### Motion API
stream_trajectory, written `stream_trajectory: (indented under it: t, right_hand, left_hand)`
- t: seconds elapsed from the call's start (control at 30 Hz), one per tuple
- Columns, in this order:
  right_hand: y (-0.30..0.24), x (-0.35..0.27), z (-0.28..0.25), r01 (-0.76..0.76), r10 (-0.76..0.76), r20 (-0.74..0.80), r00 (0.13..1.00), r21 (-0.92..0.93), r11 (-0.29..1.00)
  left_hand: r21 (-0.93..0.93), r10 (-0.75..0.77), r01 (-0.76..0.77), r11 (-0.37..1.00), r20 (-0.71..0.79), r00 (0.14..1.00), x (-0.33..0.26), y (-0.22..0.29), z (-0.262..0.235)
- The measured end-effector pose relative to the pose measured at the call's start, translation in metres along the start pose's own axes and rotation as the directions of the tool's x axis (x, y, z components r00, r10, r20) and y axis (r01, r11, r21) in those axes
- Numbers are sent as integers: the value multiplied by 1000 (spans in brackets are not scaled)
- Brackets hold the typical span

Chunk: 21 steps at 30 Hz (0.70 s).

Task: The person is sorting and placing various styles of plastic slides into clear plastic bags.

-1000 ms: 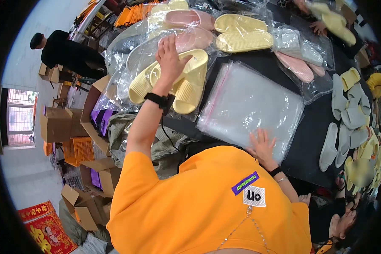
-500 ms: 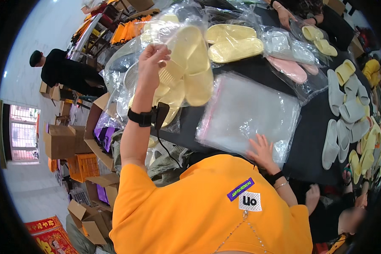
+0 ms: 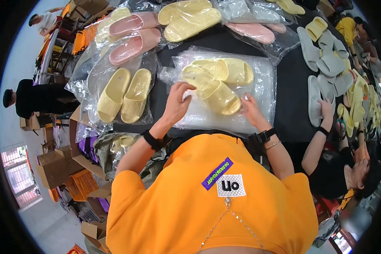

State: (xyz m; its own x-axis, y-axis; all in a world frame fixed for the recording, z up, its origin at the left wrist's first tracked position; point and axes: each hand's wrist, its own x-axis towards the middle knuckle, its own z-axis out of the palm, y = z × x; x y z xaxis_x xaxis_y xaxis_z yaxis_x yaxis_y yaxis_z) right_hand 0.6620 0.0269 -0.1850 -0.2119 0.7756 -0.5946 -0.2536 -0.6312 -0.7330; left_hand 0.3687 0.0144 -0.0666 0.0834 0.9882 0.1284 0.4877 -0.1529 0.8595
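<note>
A pair of yellow slippers [image 3: 219,96] in a clear plastic bag lies on a stack of clear plastic bags [image 3: 258,67], right before me. At its left side, my left hand [image 3: 177,100] has curled fingers that grip the bag. My right hand [image 3: 252,111] pinches the bag beside the toe of the nearer slipper. Some of the fingertips are hard to make out against the shiny film. To the left, another bagged yellow pair [image 3: 125,95] rests beside the bagged pink slippers [image 3: 135,36].
Bagged yellow slippers [image 3: 190,19] lie at the table's far side, near a bag with a pink sole [image 3: 252,32]. Loose grey slippers [image 3: 311,48] spread along the right, where a co-worker's hand [image 3: 326,109] touches one. Cardboard boxes [image 3: 55,169] and an orange crate [image 3: 81,184] stand at left.
My left hand has come down from the raised bagged slippers to the bag on the stack. My right hand, earlier flat on the stack, now holds this bag's right side.
</note>
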Motion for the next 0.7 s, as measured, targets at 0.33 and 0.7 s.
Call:
stream_trajectory:
  t: [0.33, 0.7]
  right_hand:
    - [-4, -44, 13, -116, 97, -84, 992, -257, 960]
    - [5, -32, 2, 31, -93, -171, 981, -333, 942]
  left_hand:
    - [17, -140, 155, 988, -344, 928, 10, -65, -6]
    - [-670, -78, 130, 731, 107, 991, 15, -43, -65]
